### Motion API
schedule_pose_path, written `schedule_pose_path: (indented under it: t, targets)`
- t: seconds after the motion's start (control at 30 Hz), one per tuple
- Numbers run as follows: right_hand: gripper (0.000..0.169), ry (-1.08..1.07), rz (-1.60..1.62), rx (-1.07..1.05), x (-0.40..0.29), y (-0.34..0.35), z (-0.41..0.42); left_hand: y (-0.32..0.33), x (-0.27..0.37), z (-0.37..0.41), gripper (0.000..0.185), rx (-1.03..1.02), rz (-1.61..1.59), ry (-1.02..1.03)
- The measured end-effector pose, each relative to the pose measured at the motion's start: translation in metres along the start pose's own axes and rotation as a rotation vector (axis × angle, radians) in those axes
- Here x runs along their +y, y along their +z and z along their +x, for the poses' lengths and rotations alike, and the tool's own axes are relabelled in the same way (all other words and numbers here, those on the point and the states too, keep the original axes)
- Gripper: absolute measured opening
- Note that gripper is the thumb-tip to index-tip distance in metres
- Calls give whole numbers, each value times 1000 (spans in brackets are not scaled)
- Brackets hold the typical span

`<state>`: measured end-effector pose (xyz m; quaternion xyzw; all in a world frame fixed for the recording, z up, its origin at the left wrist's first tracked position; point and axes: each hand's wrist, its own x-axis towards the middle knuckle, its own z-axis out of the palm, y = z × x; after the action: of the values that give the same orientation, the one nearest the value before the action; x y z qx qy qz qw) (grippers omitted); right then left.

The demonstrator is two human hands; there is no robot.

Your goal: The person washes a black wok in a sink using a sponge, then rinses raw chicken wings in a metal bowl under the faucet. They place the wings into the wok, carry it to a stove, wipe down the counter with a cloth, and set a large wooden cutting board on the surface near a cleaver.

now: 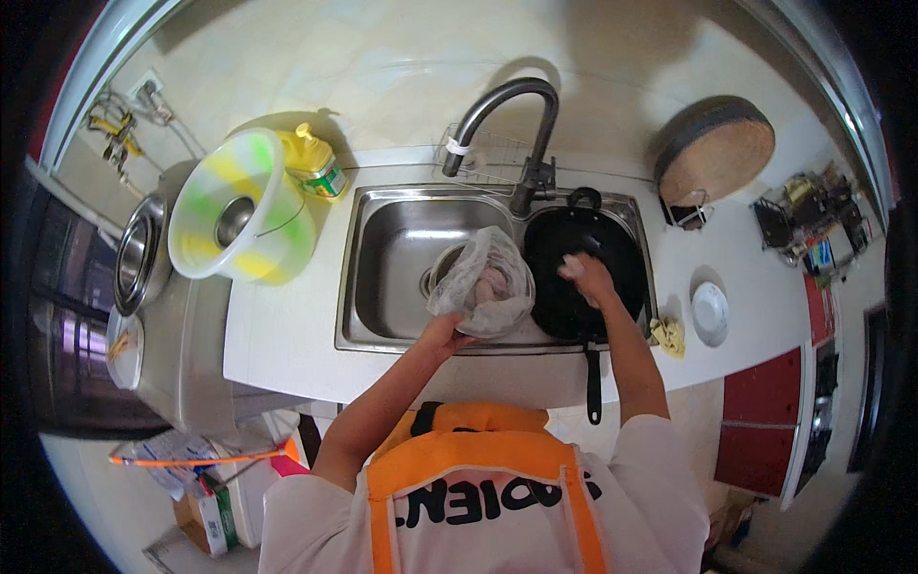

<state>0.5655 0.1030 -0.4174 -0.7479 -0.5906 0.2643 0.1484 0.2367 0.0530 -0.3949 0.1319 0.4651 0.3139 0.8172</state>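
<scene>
My left hand grips the near rim of a round bowl with a clear plastic bag in it, over the right part of the steel sink basin. Pale pink pieces, which look like raw meat, lie in the bag. Over a black wok, set on the sink's right side with its long handle toward me, my right hand holds a small pale piece at its fingertips. The dark gooseneck faucet rises behind, between basin and wok.
On the left stand a large plastic bucket, a yellow pump bottle and nested steel bowls. To the right are a crumpled yellow cloth, a small white bowl and a round wooden board leaning upright near the wall.
</scene>
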Motion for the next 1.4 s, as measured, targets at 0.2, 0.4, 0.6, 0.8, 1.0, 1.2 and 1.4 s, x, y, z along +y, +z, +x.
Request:
schedule_pose_path:
  t: [0.2,0.4,0.6,0.8,1.0,1.2,1.4]
  targets:
    - [50,246,-260,4,87,51,0,10,10,-30,39,43,74,42]
    - [51,55,-482,34,82,57,22,2,7,-32,43,68,65,120]
    - [19,-519,169,-49,-89,-21,4,14,9,-28,50,66,83,122]
    - [51,-637,-539,-267,-173,49,-25,7,3,-11,51,-17,25,206]
    - [54,-573,-563,-308,-158,84,-17,1,3,-9,49,-3,42,170]
    - [38,-520,-445,-321,-163,99,-19,-14,-2,7,49,-67,17,148]
    - [34,-425,-463,-317,-175,91,-22,-6,4,-4,48,-25,55,137]
